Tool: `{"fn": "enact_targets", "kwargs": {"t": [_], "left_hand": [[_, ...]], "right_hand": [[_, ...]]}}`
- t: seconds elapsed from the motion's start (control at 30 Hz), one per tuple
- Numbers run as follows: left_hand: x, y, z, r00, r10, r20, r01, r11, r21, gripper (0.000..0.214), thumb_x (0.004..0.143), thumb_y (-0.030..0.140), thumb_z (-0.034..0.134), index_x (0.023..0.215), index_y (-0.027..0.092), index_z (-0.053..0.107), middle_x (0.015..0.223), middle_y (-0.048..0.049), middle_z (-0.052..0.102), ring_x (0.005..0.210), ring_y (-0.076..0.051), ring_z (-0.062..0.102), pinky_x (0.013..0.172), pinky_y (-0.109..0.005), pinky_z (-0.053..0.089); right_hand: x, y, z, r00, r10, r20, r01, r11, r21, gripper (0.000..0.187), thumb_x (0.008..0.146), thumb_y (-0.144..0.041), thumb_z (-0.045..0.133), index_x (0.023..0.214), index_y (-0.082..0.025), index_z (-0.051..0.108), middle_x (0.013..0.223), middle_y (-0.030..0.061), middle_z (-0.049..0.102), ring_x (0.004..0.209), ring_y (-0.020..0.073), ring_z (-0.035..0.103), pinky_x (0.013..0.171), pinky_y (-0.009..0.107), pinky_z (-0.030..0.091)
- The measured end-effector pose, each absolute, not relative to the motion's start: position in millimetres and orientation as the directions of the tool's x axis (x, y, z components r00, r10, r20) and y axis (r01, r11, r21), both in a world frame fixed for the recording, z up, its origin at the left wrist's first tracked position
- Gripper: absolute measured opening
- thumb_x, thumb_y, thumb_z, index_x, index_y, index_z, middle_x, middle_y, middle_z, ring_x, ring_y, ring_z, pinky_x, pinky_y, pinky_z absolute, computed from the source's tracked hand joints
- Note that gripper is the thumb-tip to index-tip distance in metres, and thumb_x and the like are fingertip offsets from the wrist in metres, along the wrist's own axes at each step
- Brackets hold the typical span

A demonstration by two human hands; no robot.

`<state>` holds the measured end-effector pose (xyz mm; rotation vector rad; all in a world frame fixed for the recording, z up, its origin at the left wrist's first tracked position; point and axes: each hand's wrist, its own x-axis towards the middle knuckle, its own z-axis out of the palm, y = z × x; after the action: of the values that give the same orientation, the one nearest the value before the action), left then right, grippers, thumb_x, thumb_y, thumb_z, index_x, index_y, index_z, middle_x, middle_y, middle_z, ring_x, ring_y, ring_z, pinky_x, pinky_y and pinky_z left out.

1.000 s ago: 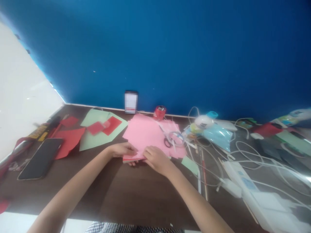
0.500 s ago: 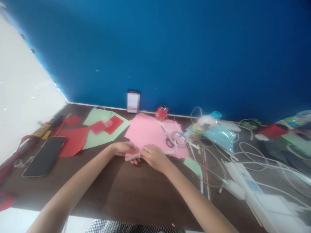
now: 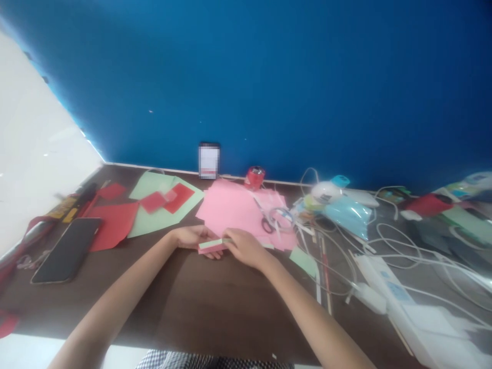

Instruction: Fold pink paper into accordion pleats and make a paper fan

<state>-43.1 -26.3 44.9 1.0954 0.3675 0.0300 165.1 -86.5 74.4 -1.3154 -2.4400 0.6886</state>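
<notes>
Pink-and-green strip [image 3: 210, 246] sits turned since the last frame, pale-green face now up, and we see the left hand [image 3: 192, 237] holding it from behind, the right hand [image 3: 245, 248] pinching its right end (fingertips blurry), near the pink sheets [image 3: 232, 205], where we'd keep edges aligned, pressure even.

Blue wall [image 3: 307, 77] before us, a pale strip [image 3: 172, 170] along the far edge of our brown tabletop [image 3: 200, 307], a white surface [image 3: 31, 123] past its left edge

Dark phone [image 3: 67, 251] at left, blue wall [image 3: 269, 87] behind, white power strip [image 3: 386, 284] beside tangled white cables [image 3: 453, 266]
</notes>
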Motion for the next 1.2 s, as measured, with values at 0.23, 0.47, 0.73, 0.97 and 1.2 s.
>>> {"fn": "enact_targets", "kwargs": {"t": [0.23,0.47,0.73,0.97,1.2], "left_hand": [[-46.6,-22.6,41.6,0.970,0.118,-0.212,0.118,0.536,0.836,0.047,0.069,0.011,0.065,0.116,0.010,0.055,0.110,-0.0171,0.063,0.106,-0.027,0.057,0.085,-0.037,0.048],[-46.6,-21.5,39.8,0.967,0.096,-0.236,0.145,0.555,0.819,0.043,0.074,0.017,0.063,0.116,0.010,0.056,0.112,-0.0171,0.062,0.108,-0.026,0.056,0.087,-0.036,0.046],[-45.0,-24.9,41.9,0.943,0.154,-0.294,0.164,0.553,0.817,0.042,0.082,0.035,0.056,0.114,0.008,0.057,0.113,-0.0194,0.060,0.102,-0.025,0.059,0.088,-0.037,0.046],[-44.9,-25.3,46.4,0.952,0.144,-0.271,0.163,0.511,0.844,0.035,0.082,0.028,0.057,0.111,0.009,0.059,0.114,-0.0182,0.060,0.102,-0.024,0.059,0.083,-0.034,0.049],[-43.3,-27.8,47.3,0.926,0.202,-0.318,0.202,0.446,0.872,0.040,0.079,0.030,0.061,0.114,0.011,0.057,0.113,-0.0184,0.061,0.097,-0.024,0.062,0.080,-0.034,0.051]], "right_hand": [[164.6,-76.7,81.9,-0.573,0.811,-0.119,0.672,0.382,-0.635,0.016,0.083,-0.022,0.049,0.070,-0.016,0.057,0.071,0.0008,0.058,0.063,0.0117,0.049,0.055,0.022,0.030],[167.0,-71.4,81.0,-0.495,0.840,-0.222,0.683,0.218,-0.697,0.016,0.080,-0.026,0.051,0.070,-0.016,0.059,0.072,-0.0001,0.060,0.062,0.0118,0.051,0.055,0.022,0.031],[166.0,-72.0,73.9,-0.460,0.866,-0.196,0.671,0.195,-0.716,0.013,0.078,-0.024,0.052,0.071,-0.016,0.060,0.073,-0.0004,0.061,0.063,0.0119,0.051,0.058,0.023,0.032],[175.7,-70.8,87.7,-0.492,0.835,-0.248,0.681,0.191,-0.706,0.018,0.077,-0.033,0.055,0.071,-0.017,0.060,0.070,0.0001,0.061,0.060,0.0129,0.051,0.053,0.022,0.031],[176.6,-72.0,89.6,-0.512,0.837,-0.191,0.712,0.290,-0.640,0.007,0.075,-0.018,0.056,0.070,-0.017,0.061,0.072,0.0011,0.063,0.065,0.0133,0.053,0.058,0.022,0.032]]}}
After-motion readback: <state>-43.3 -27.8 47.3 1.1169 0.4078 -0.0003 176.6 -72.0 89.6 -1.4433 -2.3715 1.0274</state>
